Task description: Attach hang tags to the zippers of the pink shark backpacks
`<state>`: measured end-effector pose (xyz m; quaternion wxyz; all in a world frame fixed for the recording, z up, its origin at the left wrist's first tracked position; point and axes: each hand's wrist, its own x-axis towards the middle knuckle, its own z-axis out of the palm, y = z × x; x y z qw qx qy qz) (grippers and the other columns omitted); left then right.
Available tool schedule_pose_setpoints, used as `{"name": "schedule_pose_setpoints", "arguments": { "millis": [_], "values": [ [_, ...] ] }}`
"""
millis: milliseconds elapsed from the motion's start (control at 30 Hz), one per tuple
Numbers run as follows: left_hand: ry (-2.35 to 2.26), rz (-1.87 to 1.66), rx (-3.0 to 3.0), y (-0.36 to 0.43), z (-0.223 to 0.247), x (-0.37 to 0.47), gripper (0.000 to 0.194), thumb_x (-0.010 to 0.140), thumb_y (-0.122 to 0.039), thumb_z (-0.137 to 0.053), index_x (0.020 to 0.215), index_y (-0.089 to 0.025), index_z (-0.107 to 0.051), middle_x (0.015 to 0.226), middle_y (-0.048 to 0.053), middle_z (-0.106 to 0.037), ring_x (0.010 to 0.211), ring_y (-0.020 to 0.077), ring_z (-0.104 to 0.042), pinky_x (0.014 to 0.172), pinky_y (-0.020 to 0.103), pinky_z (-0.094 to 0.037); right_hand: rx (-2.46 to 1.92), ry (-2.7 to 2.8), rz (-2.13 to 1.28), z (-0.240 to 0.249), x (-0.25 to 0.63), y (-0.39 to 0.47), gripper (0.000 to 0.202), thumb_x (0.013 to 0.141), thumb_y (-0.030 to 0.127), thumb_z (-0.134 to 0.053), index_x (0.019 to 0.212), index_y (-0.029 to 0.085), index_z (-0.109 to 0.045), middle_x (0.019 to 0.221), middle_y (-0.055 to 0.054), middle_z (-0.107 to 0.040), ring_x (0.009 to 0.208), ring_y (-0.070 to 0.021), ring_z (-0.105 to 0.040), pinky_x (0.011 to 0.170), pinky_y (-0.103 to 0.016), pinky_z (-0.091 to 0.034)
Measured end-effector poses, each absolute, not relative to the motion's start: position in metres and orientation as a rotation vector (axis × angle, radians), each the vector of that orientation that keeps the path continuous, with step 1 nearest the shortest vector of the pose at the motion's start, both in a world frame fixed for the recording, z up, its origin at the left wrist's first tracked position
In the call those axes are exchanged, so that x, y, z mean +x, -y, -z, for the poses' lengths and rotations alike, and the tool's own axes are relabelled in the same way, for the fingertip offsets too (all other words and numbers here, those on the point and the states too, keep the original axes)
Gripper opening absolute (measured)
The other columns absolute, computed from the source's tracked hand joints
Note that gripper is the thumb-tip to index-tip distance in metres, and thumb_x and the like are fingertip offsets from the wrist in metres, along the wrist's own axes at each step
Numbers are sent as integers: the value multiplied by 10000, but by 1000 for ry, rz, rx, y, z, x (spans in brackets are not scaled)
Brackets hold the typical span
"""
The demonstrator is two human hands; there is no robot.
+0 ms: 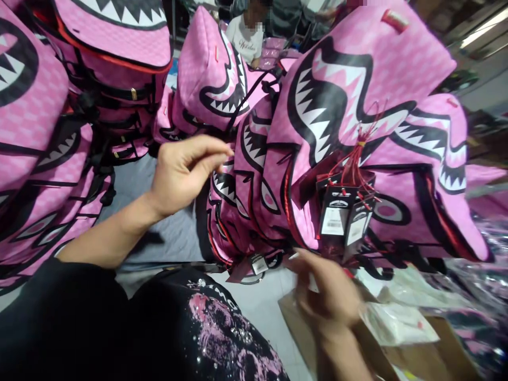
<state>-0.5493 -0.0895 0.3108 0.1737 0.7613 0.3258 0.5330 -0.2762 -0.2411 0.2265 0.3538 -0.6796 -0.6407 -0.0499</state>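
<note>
My left hand (184,172) is raised over the grey cloth surface, its thumb and fingertips pinched together. Whatever it may hold is too small to make out. Just to its right stands a row of pink backpacks (270,182) printed with toothed shark mouths and eyes. My right hand (327,291), blurred, is lower down with curled fingers, below the bunch of black hang tags (333,211) on red strings. That bunch lies against a large pink backpack (381,69). Left of the right hand, a single hang tag (259,263) hangs by the lowest bag.
More pink backpacks (27,121) are stacked at the left. An open cardboard box (448,338) with plastic bags (400,323) stands at lower right. Plastic-wrapped goods (484,296) lie beyond it. A person in a white shirt (246,39) is at the back.
</note>
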Motion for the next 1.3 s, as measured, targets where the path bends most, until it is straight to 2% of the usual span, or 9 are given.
{"name": "schedule_pose_setpoints", "arguments": {
  "millis": [67,167,333,500,633,800,1033,1167,1300],
  "values": [
    [-854,-1251,2305,86,-291,-553,197,925,-294,-530,967,-181,-685,870,26,-709,814,135,-675,733,238,-525,-1850,1782,160,-190,-289,234,341,900,373,-476,1102,188,-679,738,-74,-691,593,-176,-610,631,-324,-473],
    [-743,-873,2459,79,-258,-538,180,908,-232,-539,973,-203,-705,948,26,-724,874,142,-669,798,249,-498,-2182,1737,387,-160,-295,206,438,940,343,-396,1252,103,-589,652,-83,-646,504,-163,-542,546,-286,-384],
    [-782,-533,2491,74,-209,-490,181,902,-221,-535,953,-217,-709,979,22,-722,918,172,-662,778,255,-480,-2211,1593,428,-150,-292,198,386,947,335,-389,1175,111,-605,899,-149,-669,704,-205,-608,644,-304,-422],
    [-800,-492,2525,72,-184,-453,224,891,-185,-496,972,-209,-703,981,58,-717,929,216,-663,750,290,-484,-1932,1311,108,-137,-294,211,332,925,348,-410,1169,153,-523,1057,-135,-664,939,-222,-641,827,-347,-485],
    [-769,-419,2588,73,-184,-432,257,830,-95,-472,916,-181,-699,909,91,-713,868,237,-671,720,311,-483,-1845,1088,-63,-130,-293,205,318,887,336,-426,1131,144,-493,1058,-145,-670,940,-218,-660,854,-352,-489],
    [-642,-351,2596,83,-190,-408,261,831,-110,-473,961,-167,-693,930,109,-716,892,246,-670,721,311,-482,-1964,1087,-62,-135,-287,197,339,856,386,-410,976,141,-611,854,-117,-692,784,-228,-631,772,-350,-477],
    [-470,-212,2276,75,-195,-418,307,837,-248,-604,1140,-224,-651,1068,49,-705,979,217,-646,797,292,-473,-1689,683,-82,-132,-281,208,297,795,405,-560,935,150,-622,860,-72,-676,706,-179,-627,706,-317,-525],
    [-190,-214,1902,59,-188,-437,437,803,-215,-674,1225,-143,-587,1056,74,-684,927,166,-639,804,253,-484,-1487,491,-164,-132,-290,207,285,739,390,-635,908,170,-571,795,-19,-624,657,-164,-625,667,-317,-540],
    [-96,-298,1903,57,-174,-449,522,726,-87,-704,1227,-171,-582,1169,71,-638,1056,173,-599,909,265,-462,-1350,426,-187,-140,-299,201,275,739,357,-673,914,205,-525,769,17,-588,585,-135,-588,578,-275,-497]
  ]
}}
